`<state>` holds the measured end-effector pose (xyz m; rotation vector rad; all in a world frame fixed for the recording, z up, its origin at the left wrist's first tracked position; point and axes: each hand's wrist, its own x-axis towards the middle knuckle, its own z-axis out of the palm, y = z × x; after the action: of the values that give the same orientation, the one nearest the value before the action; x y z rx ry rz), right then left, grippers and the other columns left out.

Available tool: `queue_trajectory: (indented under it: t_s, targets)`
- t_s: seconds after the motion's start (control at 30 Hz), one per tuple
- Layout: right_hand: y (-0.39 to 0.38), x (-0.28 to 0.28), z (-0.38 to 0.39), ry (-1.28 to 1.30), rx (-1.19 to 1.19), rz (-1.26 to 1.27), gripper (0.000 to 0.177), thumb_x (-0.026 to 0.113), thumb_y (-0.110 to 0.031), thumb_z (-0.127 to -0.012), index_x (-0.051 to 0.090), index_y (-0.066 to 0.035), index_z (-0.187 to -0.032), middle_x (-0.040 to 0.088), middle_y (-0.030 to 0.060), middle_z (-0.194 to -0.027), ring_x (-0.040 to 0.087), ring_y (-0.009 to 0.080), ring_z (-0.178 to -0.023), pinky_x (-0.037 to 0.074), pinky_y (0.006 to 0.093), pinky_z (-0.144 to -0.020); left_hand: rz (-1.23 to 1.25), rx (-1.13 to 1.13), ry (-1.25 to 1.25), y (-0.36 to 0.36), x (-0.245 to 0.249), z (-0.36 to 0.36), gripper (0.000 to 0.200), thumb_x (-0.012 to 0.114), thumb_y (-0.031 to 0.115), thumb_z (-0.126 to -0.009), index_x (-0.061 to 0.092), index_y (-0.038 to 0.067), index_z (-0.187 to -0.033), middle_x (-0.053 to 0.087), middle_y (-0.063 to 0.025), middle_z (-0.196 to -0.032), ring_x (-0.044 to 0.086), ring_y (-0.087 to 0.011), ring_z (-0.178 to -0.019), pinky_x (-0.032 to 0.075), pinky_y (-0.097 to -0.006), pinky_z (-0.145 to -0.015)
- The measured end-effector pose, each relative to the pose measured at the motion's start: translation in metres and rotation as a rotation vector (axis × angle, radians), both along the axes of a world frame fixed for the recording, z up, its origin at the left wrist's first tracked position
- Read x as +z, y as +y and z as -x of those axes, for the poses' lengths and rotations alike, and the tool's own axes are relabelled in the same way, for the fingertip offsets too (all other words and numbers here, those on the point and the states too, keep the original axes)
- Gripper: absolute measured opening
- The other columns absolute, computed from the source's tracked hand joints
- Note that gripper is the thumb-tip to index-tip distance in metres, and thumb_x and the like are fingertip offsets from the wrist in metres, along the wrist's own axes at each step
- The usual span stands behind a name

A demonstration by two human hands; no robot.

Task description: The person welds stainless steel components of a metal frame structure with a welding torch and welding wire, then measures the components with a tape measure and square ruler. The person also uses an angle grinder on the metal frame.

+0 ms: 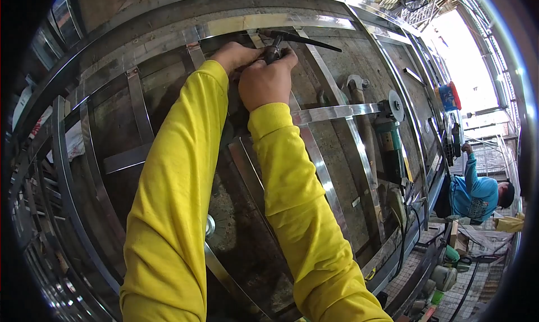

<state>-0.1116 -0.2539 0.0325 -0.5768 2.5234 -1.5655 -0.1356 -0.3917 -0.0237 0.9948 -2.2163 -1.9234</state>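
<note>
My right hand [266, 81] is closed round the handle of a TIG welding torch [273, 49]. Its long, tapered black back cap [311, 40] points to the right. Against the torch's left side is my left hand [236, 56], fingers curled in at the handle, their tips partly hidden. Both hands are above a frame of shiny metal tubes [331, 111], near its far rail [241, 25]. Right of them, a hammer [366, 136] and a green angle grinder [388, 135] with a pale disc lie among the bars.
Crossbars [140, 106] of the frame run on both sides of my yellow sleeves. A blue and red container [449, 96] stands beyond the right rail. At the right, a person in a blue top [476, 192] reaches toward a dark round object. Cables [405, 232] hang near the grinder.
</note>
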Motion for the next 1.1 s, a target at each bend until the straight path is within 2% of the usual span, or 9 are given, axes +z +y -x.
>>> queue_trajectory:
  t_s: [0.03, 0.13, 0.17, 0.2, 0.23, 0.27, 0.53, 0.83, 1.1]
  targets:
    - [0.001, 0.003, -0.001, -0.005, -0.005, -0.028, 0.064, 0.051, -0.005, -0.09, 0.018, 0.008, -0.144, 0.053, 0.0367, -0.123, 0.056, 0.0476, -0.115, 0.044, 0.0474, -0.1, 0.02, 0.009, 0.022, -0.005, -0.011, 0.005, 0.075, 0.079, 0.064, -0.07, 0.071, 0.0, -0.108, 0.071, -0.013, -0.102, 0.065, -0.0228, -0.09, 0.053, -0.0379, -0.073]
    - [-0.007, -0.062, 0.049, 0.96, 0.089, -0.432, 0.058, 0.053, -0.003, -0.087, 0.025, 0.009, -0.136, 0.06, 0.0265, -0.113, 0.062, 0.0398, -0.102, 0.048, 0.0413, -0.091, 0.211, 0.043, 0.131, -0.04, -0.085, 0.054, 0.071, 0.075, 0.065, -0.074, 0.071, 0.001, -0.103, 0.07, -0.012, -0.094, 0.064, -0.0204, -0.081, 0.051, -0.0369, -0.067]
    - [-0.003, -0.032, 0.026, 0.422, 0.155, -0.213, 0.061, 0.052, -0.005, -0.088, 0.022, 0.007, -0.14, 0.057, 0.0301, -0.118, 0.06, 0.0419, -0.108, 0.047, 0.0421, -0.096, 0.274, 0.053, 0.166, -0.034, -0.076, 0.053, 0.07, 0.073, 0.065, -0.075, 0.072, 0.001, -0.102, 0.07, -0.0117, -0.091, 0.064, -0.0196, -0.078, 0.051, -0.0366, -0.065]
    - [0.001, 0.0, 0.002, -0.063, 0.057, 0.034, 0.065, 0.051, -0.006, -0.09, 0.019, 0.006, -0.145, 0.055, 0.0337, -0.124, 0.057, 0.044, -0.115, 0.045, 0.0428, -0.1, 0.156, 0.016, 0.095, -0.032, -0.069, 0.043, 0.068, 0.074, 0.064, -0.076, 0.072, 0.001, -0.1, 0.07, -0.0106, -0.089, 0.063, -0.0189, -0.077, 0.05, -0.0357, -0.064]
    - [0.0, -0.003, 0.003, -0.033, 0.038, 0.031, 0.065, 0.051, -0.005, -0.089, 0.018, 0.008, -0.144, 0.054, 0.0351, -0.123, 0.057, 0.0455, -0.115, 0.045, 0.0438, -0.099, 0.044, -0.018, 0.017, -0.018, -0.038, 0.021, 0.066, 0.074, 0.063, -0.076, 0.072, 0.001, -0.099, 0.07, -0.0096, -0.087, 0.063, -0.0181, -0.075, 0.05, -0.0349, -0.063]
    - [-0.001, -0.005, 0.004, -0.001, 0.02, 0.028, 0.066, 0.051, -0.005, -0.089, 0.017, 0.01, -0.144, 0.054, 0.0365, -0.122, 0.056, 0.047, -0.115, 0.046, 0.0447, -0.099, 0.134, -0.039, -0.05, -0.003, -0.004, 0.004, 0.075, 0.071, 0.067, -0.079, 0.071, -0.001, -0.111, 0.071, -0.0134, -0.105, 0.065, -0.0208, -0.1, 0.048, -0.033, -0.086]
    - [-0.003, -0.012, 0.004, 0.032, 0.009, 0.056, 0.065, 0.051, -0.005, -0.089, 0.017, 0.01, -0.143, 0.054, 0.0383, -0.121, 0.056, 0.0493, -0.113, 0.045, 0.0475, -0.099, -0.026, -0.009, -0.002, 0.01, 0.02, -0.013, 0.075, 0.077, 0.06, -0.076, 0.068, -0.005, -0.113, 0.071, -0.0158, -0.107, 0.065, -0.0205, -0.098, 0.05, -0.0343, -0.083]
    - [0.003, 0.008, -0.002, -0.018, 0.038, 0.013, 0.065, 0.052, -0.005, -0.088, 0.019, 0.01, -0.142, 0.054, 0.0382, -0.119, 0.057, 0.0491, -0.111, 0.046, 0.047, -0.098, -0.038, 0.0, -0.018, 0.003, 0.008, -0.004, 0.072, 0.078, 0.058, -0.077, 0.069, -0.004, -0.111, 0.071, -0.0128, -0.104, 0.065, -0.0177, -0.092, 0.05, -0.0325, -0.079]
    - [-0.002, -0.01, 0.005, 0.048, 0.026, 0.039, 0.068, 0.051, -0.004, -0.089, 0.012, 0.011, -0.143, 0.053, 0.0395, -0.12, 0.055, 0.0499, -0.113, 0.045, 0.0481, -0.099, 0.002, 0.018, 0.004, 0.001, 0.003, -0.001, 0.066, 0.079, 0.052, -0.079, 0.068, -0.004, -0.113, 0.071, -0.0126, -0.105, 0.065, -0.0174, -0.092, 0.05, -0.0325, -0.078]
